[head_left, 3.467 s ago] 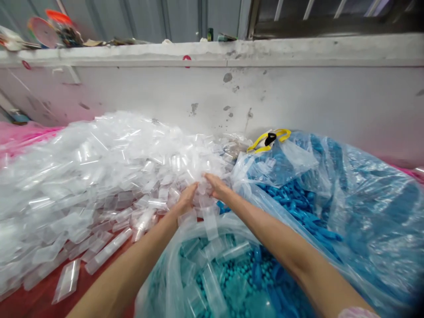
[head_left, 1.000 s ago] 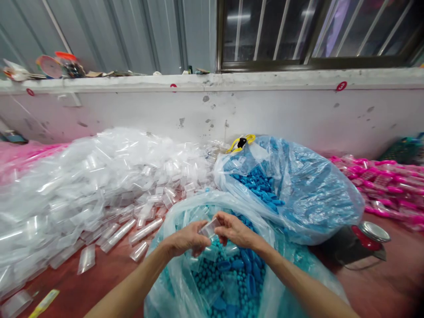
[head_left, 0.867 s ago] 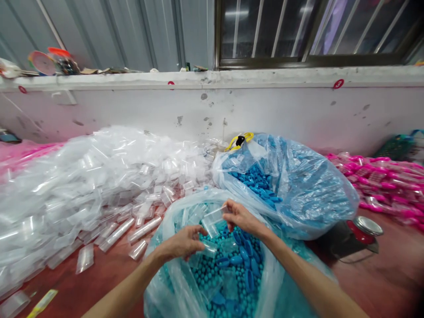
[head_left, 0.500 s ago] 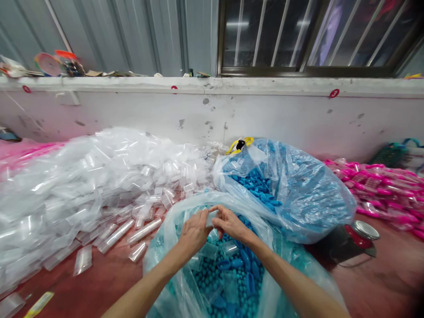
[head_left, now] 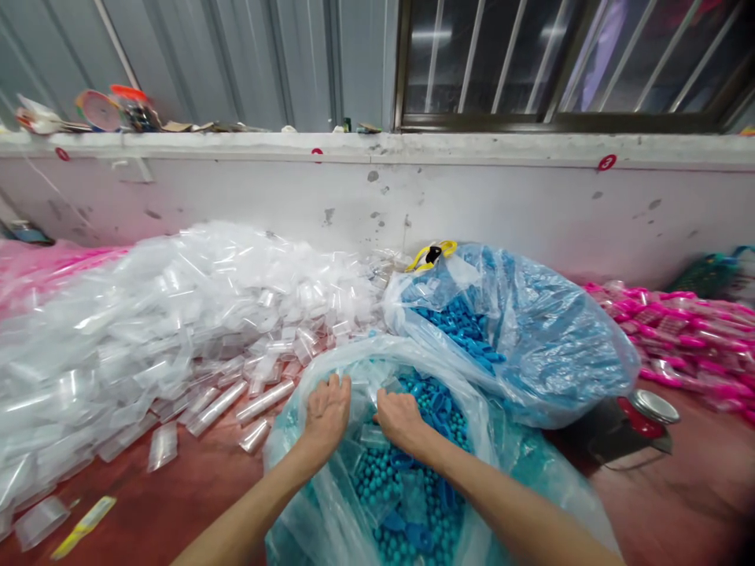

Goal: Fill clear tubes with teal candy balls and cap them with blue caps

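Observation:
My left hand (head_left: 329, 413) is over the left side of an opened translucent bag (head_left: 330, 358), fingers curled; whatever they hold is hidden. To its right, my right hand (head_left: 402, 418) is closed, fingertips pinched beside a clear plastic sleeve (head_left: 366, 395) that shows faintly between the hands. Whether the sleeve touches the left fingers is unclear. Below the hands, the bag contains many teal beads (head_left: 373, 478), several blue scoop-like pieces (head_left: 418, 536) and loose clear sleeves (head_left: 413, 497).
A large heap of clear plastic sleeves (head_left: 194, 314) spreads over the red surface (head_left: 206, 487) at left. Behind right lies a bag of blue pieces (head_left: 548, 338). Farther right are a metal-lidded container (head_left: 654, 406) and pink packs (head_left: 690, 338). A yellow cutter-like tool (head_left: 84, 527) lies front left.
My hands were together at a small clear plastic sleeve; they have moved apart, left hand leftward and right hand slightly lower. The view has shifted slightly.

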The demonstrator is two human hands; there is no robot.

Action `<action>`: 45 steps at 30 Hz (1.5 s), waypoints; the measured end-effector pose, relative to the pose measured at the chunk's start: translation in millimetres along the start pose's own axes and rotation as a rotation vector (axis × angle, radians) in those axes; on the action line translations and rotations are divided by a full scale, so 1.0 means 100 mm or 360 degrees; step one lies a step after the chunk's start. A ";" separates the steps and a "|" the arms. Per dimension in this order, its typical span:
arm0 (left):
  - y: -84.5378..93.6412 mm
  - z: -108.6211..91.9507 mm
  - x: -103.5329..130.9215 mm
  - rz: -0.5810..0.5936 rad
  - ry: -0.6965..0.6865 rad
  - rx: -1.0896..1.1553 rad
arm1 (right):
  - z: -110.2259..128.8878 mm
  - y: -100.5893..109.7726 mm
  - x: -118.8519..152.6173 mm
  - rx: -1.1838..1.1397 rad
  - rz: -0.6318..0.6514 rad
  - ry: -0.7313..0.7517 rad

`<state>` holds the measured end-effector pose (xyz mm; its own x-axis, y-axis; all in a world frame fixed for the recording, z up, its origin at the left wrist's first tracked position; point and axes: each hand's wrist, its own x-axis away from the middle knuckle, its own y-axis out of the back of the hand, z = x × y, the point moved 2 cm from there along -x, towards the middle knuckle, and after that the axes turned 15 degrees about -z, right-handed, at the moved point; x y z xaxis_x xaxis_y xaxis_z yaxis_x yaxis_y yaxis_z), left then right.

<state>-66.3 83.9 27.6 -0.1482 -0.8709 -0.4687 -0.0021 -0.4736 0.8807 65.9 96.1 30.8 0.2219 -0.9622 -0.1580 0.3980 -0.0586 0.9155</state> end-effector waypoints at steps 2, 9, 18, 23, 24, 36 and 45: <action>-0.01 0.01 0.05 0.0000 -0.0014 -0.0003 | -0.04 -0.05 0.01 0.0060 -0.0013 -0.0049; 0.14 -0.18 -0.09 -0.0077 -0.0455 0.0299 | -0.21 0.30 -0.06 -0.0032 -0.0153 0.0078; 0.01 -0.24 -0.22 0.0174 -0.0424 0.0699 | -0.41 0.52 0.03 -0.1018 -0.0049 -0.0219; -0.06 -0.04 -0.22 0.0186 -0.0234 0.0593 | -0.59 0.56 0.01 -0.1184 -0.0131 -0.0417; -0.06 -0.04 -0.23 0.0178 -0.0211 0.0551 | -0.59 0.55 -0.02 -0.1201 -0.0142 -0.0433; 0.23 -0.12 -0.45 0.0126 -0.0347 0.0437 | -0.35 0.53 -0.09 -0.1358 -0.0159 -0.0350; 0.32 0.13 -0.59 0.0524 0.0241 0.1275 | -0.32 0.55 -0.27 -0.1097 -0.0417 -0.0159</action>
<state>-70.9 122.2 84.5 -0.1309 -0.9819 -0.1366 -0.6840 -0.0103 0.7294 110.2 127.3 73.1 -0.0261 -0.9611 -0.2749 0.9024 -0.1410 0.4073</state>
